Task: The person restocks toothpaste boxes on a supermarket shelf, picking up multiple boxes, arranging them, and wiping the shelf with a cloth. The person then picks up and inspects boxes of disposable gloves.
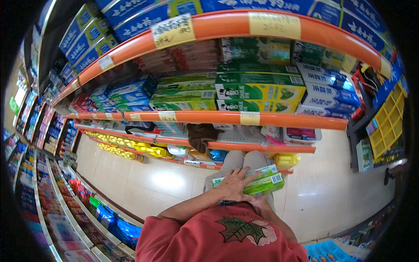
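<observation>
Two green and white toothpaste cartons lie together above my lap, between my beige-trousered legs. My left hand is laid across their left part, its fingers spread over the top and gripping them. Below the cartons, close under the left hand, is my right hand, its fingers mostly hidden. A brown cloth hangs over the low shelf just ahead.
An orange-edged shelf of boxed toothpaste spans the front, with yellow bottles lower down. A yellow crate leans at right, near someone's dark shoe. More stocked shelving runs along the left; a blue tray is behind me at right.
</observation>
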`<state>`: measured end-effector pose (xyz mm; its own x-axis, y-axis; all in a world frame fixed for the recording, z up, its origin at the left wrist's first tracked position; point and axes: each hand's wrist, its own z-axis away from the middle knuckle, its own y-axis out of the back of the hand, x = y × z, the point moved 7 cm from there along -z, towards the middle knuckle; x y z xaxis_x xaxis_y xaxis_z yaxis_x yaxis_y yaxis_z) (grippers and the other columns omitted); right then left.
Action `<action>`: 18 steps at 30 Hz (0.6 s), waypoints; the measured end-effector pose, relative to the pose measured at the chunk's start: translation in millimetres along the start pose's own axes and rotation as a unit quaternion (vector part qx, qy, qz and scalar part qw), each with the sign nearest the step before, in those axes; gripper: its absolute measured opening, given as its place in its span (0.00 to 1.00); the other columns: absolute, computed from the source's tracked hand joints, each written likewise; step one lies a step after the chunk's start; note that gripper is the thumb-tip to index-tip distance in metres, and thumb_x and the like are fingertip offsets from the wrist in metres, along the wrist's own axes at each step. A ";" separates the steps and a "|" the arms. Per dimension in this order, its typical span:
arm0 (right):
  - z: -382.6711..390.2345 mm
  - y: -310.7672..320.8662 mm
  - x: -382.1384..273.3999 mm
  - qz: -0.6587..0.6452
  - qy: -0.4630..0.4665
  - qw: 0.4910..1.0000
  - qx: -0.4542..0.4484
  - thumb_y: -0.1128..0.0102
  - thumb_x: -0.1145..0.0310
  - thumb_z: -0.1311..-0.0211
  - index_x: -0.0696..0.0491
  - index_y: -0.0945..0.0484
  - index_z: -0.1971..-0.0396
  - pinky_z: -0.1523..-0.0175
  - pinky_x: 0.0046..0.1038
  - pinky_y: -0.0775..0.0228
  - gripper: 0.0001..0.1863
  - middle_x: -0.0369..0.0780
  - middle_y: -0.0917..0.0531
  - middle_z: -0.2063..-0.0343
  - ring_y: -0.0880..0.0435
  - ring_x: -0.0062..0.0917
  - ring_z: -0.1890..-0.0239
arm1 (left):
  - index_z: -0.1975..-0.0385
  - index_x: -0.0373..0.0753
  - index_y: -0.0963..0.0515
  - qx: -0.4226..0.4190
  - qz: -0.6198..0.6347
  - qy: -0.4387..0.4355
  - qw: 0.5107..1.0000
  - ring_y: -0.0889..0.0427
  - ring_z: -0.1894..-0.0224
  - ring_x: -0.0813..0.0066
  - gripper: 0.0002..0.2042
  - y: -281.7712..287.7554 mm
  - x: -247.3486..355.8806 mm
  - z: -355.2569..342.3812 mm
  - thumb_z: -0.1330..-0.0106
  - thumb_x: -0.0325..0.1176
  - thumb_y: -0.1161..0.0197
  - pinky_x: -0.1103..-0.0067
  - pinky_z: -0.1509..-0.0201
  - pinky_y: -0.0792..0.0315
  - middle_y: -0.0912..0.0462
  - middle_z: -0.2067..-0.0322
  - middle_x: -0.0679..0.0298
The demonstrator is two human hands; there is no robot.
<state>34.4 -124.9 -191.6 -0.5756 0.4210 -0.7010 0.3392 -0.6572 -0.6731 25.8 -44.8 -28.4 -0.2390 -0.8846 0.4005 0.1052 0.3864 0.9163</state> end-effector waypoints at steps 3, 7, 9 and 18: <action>-0.9 10.6 -5.0 0.110 -0.005 0.994 0.009 0.62 0.44 0.44 0.47 0.39 0.46 0.39 0.40 0.54 0.30 0.38 0.36 0.45 0.40 0.34 0.43 | 0.50 0.37 0.33 0.299 0.061 -0.022 0.952 0.29 0.57 0.53 0.31 74.7 -35.3 12.4 0.54 0.45 0.34 0.66 0.53 0.35 0.28 0.59 0.50; 0.7 28.4 -11.7 0.260 0.007 0.965 0.029 0.61 0.44 0.44 0.47 0.39 0.46 0.38 0.40 0.57 0.30 0.38 0.37 0.45 0.41 0.34 0.42 | 0.64 0.33 0.28 0.517 0.002 0.070 0.853 0.29 0.62 0.57 0.15 177.0 -95.9 35.5 0.54 0.26 0.38 0.71 0.57 0.34 0.26 0.66 0.53; 2.4 34.3 -14.3 0.327 0.013 0.944 0.031 0.61 0.44 0.44 0.47 0.39 0.46 0.38 0.39 0.58 0.30 0.38 0.37 0.44 0.42 0.34 0.42 | 0.62 0.34 0.29 0.533 -0.059 0.104 0.837 0.30 0.61 0.56 0.16 205.8 -120.8 41.9 0.53 0.26 0.39 0.70 0.56 0.36 0.28 0.64 0.54; 4.1 48.9 -5.6 0.578 0.018 0.816 0.004 0.63 0.44 0.44 0.47 0.39 0.46 0.37 0.39 0.59 0.30 0.38 0.37 0.44 0.43 0.33 0.42 | 0.58 0.33 0.31 0.314 -0.196 0.095 0.924 0.34 0.53 0.53 0.24 241.2 -158.5 6.8 0.55 0.37 0.35 0.67 0.49 0.38 0.31 0.58 0.52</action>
<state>51.1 -162.0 -219.6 0.1485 -0.4652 -0.8727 0.6348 -0.6318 0.4448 82.5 190.3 129.1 0.0415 -0.9956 0.0844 -0.5489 0.0479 0.8345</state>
